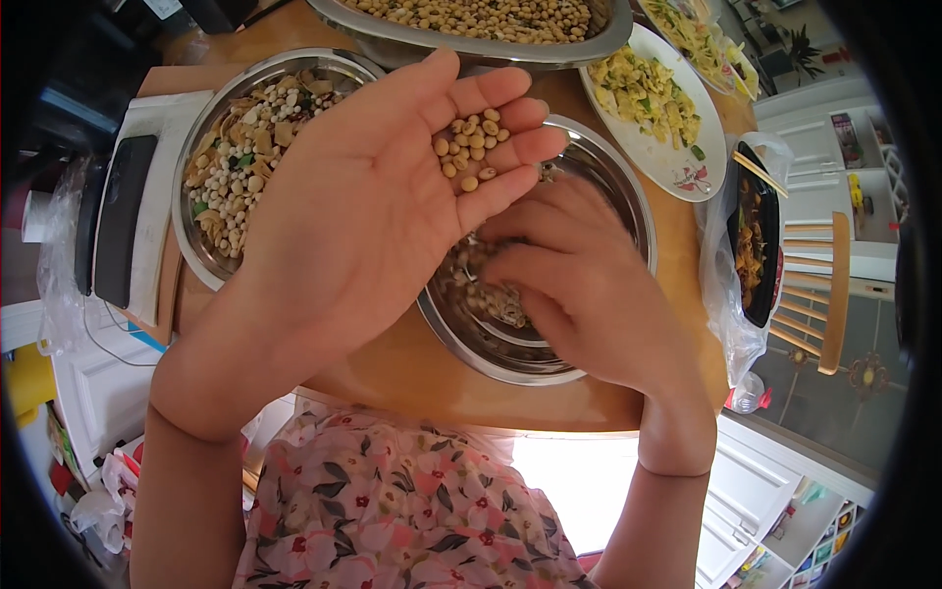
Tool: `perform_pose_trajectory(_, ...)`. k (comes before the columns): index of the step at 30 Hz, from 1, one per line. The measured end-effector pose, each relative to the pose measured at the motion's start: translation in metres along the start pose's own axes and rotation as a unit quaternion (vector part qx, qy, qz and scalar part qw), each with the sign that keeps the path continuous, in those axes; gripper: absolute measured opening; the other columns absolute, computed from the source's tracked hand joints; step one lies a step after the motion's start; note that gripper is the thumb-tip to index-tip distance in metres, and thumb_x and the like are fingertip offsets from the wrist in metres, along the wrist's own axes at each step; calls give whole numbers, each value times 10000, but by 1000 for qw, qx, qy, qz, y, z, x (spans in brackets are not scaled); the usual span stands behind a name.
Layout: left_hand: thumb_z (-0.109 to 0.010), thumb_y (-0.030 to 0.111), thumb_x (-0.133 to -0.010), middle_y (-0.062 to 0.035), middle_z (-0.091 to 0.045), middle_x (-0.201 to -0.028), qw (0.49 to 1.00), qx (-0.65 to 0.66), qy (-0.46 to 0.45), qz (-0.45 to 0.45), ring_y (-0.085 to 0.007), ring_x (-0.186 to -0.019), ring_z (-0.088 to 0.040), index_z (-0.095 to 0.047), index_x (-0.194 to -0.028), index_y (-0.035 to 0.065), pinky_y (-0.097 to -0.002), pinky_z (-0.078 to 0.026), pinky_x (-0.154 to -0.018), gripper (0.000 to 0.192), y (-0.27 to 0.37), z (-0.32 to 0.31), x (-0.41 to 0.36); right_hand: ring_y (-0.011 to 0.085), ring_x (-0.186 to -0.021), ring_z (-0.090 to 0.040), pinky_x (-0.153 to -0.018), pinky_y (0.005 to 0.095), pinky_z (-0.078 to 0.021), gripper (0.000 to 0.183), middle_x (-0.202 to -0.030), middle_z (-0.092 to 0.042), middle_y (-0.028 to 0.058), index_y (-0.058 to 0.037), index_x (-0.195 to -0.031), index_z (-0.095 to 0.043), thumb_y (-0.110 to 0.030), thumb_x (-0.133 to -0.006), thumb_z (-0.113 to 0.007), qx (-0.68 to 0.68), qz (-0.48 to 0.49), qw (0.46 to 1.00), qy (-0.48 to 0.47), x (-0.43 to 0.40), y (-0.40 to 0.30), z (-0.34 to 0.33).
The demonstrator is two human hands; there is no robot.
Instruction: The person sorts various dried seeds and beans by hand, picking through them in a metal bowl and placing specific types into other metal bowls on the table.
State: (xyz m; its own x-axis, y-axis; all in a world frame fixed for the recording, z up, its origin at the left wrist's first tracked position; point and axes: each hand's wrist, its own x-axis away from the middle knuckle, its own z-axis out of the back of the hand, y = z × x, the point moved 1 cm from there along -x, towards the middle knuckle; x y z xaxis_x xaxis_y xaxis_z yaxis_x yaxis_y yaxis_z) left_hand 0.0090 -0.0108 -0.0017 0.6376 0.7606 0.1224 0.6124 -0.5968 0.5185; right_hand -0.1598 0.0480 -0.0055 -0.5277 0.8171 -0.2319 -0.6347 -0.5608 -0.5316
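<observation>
My left hand (360, 199) is palm up, its fingers slightly bent, with a small heap of soybeans (471, 143) resting on the fingers. Below and to the right, my right hand (581, 272) reaches into a round stainless steel bowl (478, 364), its fingers curled and blurred by motion. Pale bits and beans (504, 305) lie in that bowl, partly covered by my right hand. Whether the right fingertips grip anything is hidden. Behind my left hand stands a steel bowl (190, 243) of mixed white beads, dried flakes and some green pieces (243, 169).
A large steel basin (471, 51) of soybeans stands at the back. An oval plate (681, 180) with scrambled egg and greens lies right of it. Farther right, a black takeout tray (758, 243) carries chopsticks (762, 174). A dark phone (125, 221) lies at left. The table's front edge (471, 416) borders my lap.
</observation>
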Motion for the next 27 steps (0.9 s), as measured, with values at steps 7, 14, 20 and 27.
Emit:
perform_pose_trajectory(7,-379,306,-992,-161,-504,-1166,1000,-19,8,-10,-258,-1136,-498,-428,-1248,-68,-368,-400,-1022,455,-1,0,-1,297,-863,-549,-762,386,-426,195,-853,-581,79,-50,-811,-628,60,-652,-616,89,-99,991,9,8,0,25)
perform_pose_trajectory(14,-382,294,-990,-151,-503,-1147,1000,-17,6,-1,-249,-1104,-508,-425,-1246,-70,-370,-407,-1012,447,-2,1,-2,303,-867,-584,-715,368,-479,336,-941,-580,108,-41,-994,-631,10,-666,-685,-39,-135,989,-39,6,-19,9)
perform_pose_trajectory(20,-384,290,-987,-148,-503,-1140,1000,-18,7,1,-245,-1088,-512,-421,-1244,-74,-360,-416,-995,447,-2,-1,-1,291,-760,-582,-655,384,-486,197,-868,-541,100,-23,-886,-610,-35,-696,-658,-3,-77,997,33,2,-16,-15)
perform_pose_trajectory(27,-378,287,-989,-156,-508,-1142,1000,-6,21,8,-253,-1087,-517,-427,-1236,-78,-363,-409,-1004,444,-2,-4,0,287,-713,-589,-616,374,-491,130,-827,-532,87,-34,-816,-588,-5,-698,-634,11,-85,996,10,3,-16,-16)
